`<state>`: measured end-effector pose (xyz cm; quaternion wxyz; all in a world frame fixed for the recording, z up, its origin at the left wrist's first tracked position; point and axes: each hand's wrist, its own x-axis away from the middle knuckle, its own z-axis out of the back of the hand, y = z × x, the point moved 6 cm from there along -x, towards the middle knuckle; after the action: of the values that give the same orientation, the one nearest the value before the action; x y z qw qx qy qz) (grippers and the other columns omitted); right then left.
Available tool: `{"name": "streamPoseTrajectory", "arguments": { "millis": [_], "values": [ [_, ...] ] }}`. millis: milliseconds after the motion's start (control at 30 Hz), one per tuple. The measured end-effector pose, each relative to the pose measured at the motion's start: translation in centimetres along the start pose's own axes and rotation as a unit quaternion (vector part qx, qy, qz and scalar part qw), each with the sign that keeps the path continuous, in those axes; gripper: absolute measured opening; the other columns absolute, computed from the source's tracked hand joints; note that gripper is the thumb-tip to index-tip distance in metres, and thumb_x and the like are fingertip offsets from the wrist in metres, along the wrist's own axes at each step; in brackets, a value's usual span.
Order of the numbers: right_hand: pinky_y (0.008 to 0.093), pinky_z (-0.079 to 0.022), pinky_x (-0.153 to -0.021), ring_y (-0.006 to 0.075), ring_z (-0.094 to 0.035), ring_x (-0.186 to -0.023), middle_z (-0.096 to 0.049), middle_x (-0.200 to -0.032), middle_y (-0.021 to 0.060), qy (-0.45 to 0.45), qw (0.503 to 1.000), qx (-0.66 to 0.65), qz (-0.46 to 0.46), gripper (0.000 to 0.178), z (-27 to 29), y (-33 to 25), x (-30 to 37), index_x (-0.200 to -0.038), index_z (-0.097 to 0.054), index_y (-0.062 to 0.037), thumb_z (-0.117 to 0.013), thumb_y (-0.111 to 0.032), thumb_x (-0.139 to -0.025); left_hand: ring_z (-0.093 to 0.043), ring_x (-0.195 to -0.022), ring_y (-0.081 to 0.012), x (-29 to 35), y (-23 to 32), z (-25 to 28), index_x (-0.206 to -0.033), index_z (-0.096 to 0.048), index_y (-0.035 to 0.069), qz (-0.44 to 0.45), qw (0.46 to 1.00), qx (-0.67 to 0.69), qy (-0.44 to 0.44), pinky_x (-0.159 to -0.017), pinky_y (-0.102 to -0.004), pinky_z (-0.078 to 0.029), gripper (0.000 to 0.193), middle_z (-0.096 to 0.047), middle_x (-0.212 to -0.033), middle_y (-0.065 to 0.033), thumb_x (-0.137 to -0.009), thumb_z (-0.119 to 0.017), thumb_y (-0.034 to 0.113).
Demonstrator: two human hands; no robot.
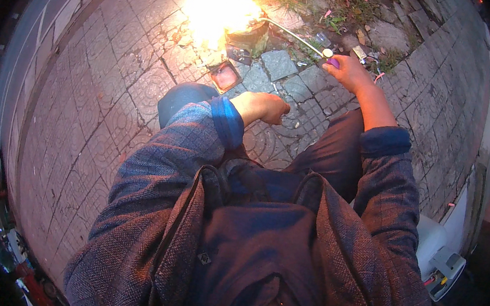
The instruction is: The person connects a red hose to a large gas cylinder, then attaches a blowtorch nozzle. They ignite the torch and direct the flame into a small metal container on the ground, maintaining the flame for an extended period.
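Observation:
My right hand [347, 74] is closed around the purple handle of a thin, pale metal rod [297, 37]. A small round disc sits on the rod near my fingers, and its far end reaches the edge of a bright fire [217, 11] burning on the pavement. The glare hides what is burning and the rod's tip. Over my bent left knee, my left hand [264, 106] hangs with loosely bent fingers and nothing visible in it. A small square, flat item [224, 77] with a glossy pinkish face lies between that knee and the fire.
Patterned paving tiles [103, 98] surround me, some broken near the fire. A weedy patch [358, 13] with scattered litter borders the fire. A dark small object [239, 56] lies at its near edge. Behind my right arm stands a white container [443, 269]; a road runs at far left.

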<state>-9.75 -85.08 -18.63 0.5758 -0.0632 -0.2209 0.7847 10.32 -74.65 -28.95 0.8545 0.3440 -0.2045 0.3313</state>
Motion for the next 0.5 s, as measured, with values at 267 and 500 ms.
{"name": "streamPoseTrajectory", "arguments": {
  "millis": [267,500],
  "values": [
    [0.0491,-0.053,-0.081,0.0412,-0.068,-0.094,-0.073,-0.097,0.0215,-0.006,1.0,0.021,0.008,0.043,-1.2,0.0,-1.5,-0.108,-0.073,-0.0073,-0.069,-0.046,-0.091,-0.063,-0.12,-0.039,0.2,0.1,0.1,-0.143,-0.054,0.012,0.005,1.0,0.0,-0.01,-0.099,-0.0487,-0.05,0.058,-0.068,-0.126,-0.0203,-0.09,-0.071,0.03],
    [0.0492,-0.053,-0.085,0.0391,-0.069,-0.101,-0.074,-0.105,0.0186,-0.016,0.999,0.036,-0.017,0.045,-1.7,0.1,-2.3,-0.115,-0.073,-0.0115,-0.069,-0.049,-0.091,-0.063,-0.12,-0.0394,0.0,-0.5,-0.2,-0.142,-0.054,0.011,0.008,1.0,0.008,-0.001,-0.099,-0.0486,-0.05,0.059,-0.067,-0.127,-0.0203,-0.089,-0.072,0.029]
  ]
}}
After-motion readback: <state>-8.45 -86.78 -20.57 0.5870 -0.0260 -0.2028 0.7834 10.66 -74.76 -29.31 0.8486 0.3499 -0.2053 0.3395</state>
